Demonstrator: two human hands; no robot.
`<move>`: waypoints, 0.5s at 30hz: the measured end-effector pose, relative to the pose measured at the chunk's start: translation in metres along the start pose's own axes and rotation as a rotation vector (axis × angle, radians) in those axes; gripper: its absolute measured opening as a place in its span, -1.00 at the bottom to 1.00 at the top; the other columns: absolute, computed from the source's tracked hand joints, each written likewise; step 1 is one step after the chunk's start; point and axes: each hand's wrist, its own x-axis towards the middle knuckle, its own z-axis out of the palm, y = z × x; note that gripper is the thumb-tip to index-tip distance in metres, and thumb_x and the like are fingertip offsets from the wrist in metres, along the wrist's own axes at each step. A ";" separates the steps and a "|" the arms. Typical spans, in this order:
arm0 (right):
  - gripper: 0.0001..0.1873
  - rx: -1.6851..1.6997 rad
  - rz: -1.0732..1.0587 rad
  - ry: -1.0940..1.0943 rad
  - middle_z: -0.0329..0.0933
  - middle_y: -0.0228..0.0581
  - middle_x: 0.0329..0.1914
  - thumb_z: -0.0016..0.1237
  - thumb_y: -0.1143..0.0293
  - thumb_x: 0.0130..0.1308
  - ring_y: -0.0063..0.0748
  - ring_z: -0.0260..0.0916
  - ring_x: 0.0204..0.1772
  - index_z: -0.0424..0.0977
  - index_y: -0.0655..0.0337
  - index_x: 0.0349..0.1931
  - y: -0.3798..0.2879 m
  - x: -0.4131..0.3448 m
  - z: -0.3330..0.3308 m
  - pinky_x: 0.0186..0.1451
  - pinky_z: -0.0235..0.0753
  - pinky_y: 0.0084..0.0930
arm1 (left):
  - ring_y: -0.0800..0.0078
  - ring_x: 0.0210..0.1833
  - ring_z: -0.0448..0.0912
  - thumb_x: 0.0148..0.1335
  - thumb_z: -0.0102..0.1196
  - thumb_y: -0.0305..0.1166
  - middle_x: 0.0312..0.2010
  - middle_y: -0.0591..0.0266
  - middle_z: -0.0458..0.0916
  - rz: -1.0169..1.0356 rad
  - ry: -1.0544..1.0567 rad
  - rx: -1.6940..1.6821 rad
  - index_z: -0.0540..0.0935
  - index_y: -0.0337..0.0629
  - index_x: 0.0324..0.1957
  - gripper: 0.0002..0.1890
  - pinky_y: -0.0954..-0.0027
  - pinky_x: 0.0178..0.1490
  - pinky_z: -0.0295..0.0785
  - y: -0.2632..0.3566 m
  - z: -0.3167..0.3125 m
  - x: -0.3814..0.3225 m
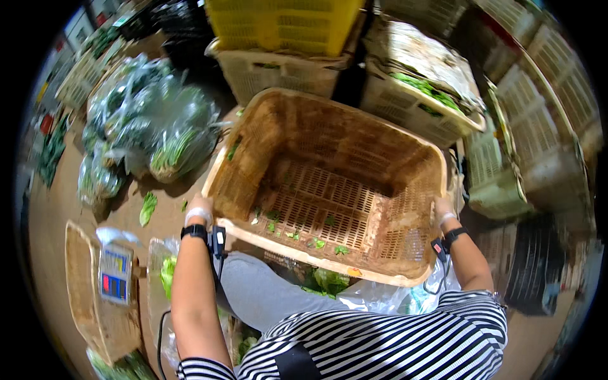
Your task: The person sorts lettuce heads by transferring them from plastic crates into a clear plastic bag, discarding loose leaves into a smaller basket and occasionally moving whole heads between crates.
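A large plastic crate [327, 185], brown with dirt inside and paler at the rim, is held before my body by its two short sides. My left hand [199, 207] grips the left rim, and my right hand [442, 209] grips the right one; the fingers of both are partly hidden by the crate. Small scraps of green leaf [319, 243] lie on its slotted floor. Below the near rim I see leafy greens [330, 281] and a clear plastic bag [380, 298].
Bagged green vegetables [147, 123] are piled on the floor at left. A digital scale display [115, 274] stands beside another crate [81, 285]. Beyond my crate are a yellow crate [285, 28] on a pale crate [280, 78], and a crate of greens [413, 111]. More stacked crates [522, 114] line the right.
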 end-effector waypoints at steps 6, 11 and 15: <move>-0.76 0.375 0.105 -0.366 0.47 -0.24 -0.42 -0.05 0.19 0.15 -0.21 0.43 -0.26 0.44 0.13 -0.27 0.001 -0.017 0.012 -0.17 0.45 -0.15 | 0.09 -0.10 0.56 0.21 -0.04 -0.33 -0.11 -0.06 0.56 0.361 -0.097 0.488 0.54 -0.02 0.01 -0.69 0.22 -0.02 0.47 0.000 -0.032 -0.050; -0.71 0.311 0.137 -0.351 0.42 -0.22 -0.30 -0.09 0.19 0.19 -0.22 0.38 -0.17 0.39 0.17 -0.18 -0.026 -0.087 -0.022 -0.08 0.39 -0.17 | 0.02 -0.08 0.54 0.00 -0.02 -0.24 -0.18 -0.09 0.58 0.068 0.253 -0.244 0.63 -0.17 -0.20 -0.66 0.17 -0.01 0.43 0.040 -0.111 -0.131; -0.67 0.242 -0.005 -0.402 0.38 -0.19 -0.19 -0.12 0.18 0.22 -0.22 0.34 -0.09 0.35 0.20 -0.11 -0.108 -0.141 -0.005 -0.01 0.35 -0.18 | 0.06 -0.07 0.54 0.00 -0.06 -0.29 -0.17 -0.05 0.58 0.031 0.485 -0.218 0.64 -0.13 -0.21 -0.67 0.23 0.02 0.41 0.023 -0.206 -0.231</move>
